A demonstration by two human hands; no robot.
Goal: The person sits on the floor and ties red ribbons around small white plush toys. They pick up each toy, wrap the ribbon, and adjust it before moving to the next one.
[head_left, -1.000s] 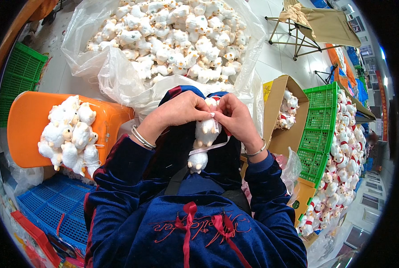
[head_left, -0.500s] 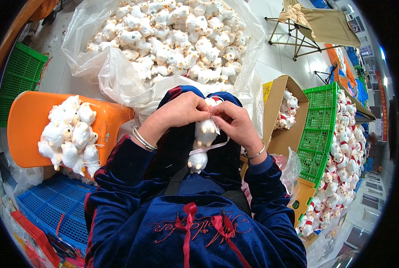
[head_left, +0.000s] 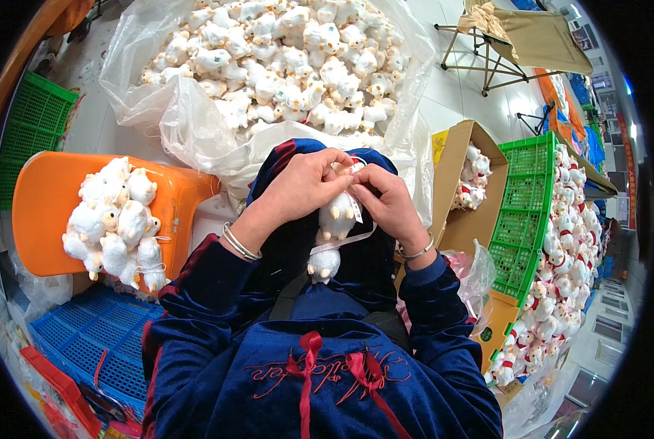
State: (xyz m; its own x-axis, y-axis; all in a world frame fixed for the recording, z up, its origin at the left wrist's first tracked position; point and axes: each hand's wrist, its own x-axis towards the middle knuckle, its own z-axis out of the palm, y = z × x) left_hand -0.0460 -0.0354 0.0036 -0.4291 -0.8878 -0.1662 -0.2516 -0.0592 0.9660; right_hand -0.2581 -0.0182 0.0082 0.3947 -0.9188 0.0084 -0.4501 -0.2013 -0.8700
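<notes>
Orange stool (head_left: 41, 205): left; its small heap of white plush animals (head_left: 131, 219) shows no red collars, so these look like pieces left to do.
Clear plastic bag (head_left: 188, 113): far, left of centre, spread open around a large pile of plush (head_left: 290, 66); it seems mostly uncollared too, so judging by the pile, much work remains.
Left hand (head_left: 312, 183): thumb and fingers drawn together at the toy's far end; whether they pinch ribbon or plush cannot be told.
Plush toy in the lap (head_left: 338, 218): centre, between the hands, apparently partway through; whether its collar is fastened is hidden. It looks white and fluffy, with small yellowish feet, some red at the far end, a white tag (head_left: 357, 213) hanging on its right, and a pale ribbon (head_left: 350, 240) across the near part.
Right hand (head_left: 389, 194): thumb and forefinger close together beside the tag, seemingly pinching something too small to make out.
Cardboard box (head_left: 447, 227): right, holding plush with red trim (head_left: 472, 179), which look further along.
Green crate (head_left: 517, 212): far right, beside many red-collared plush (head_left: 559, 293), seemingly the most finished lot.
</notes>
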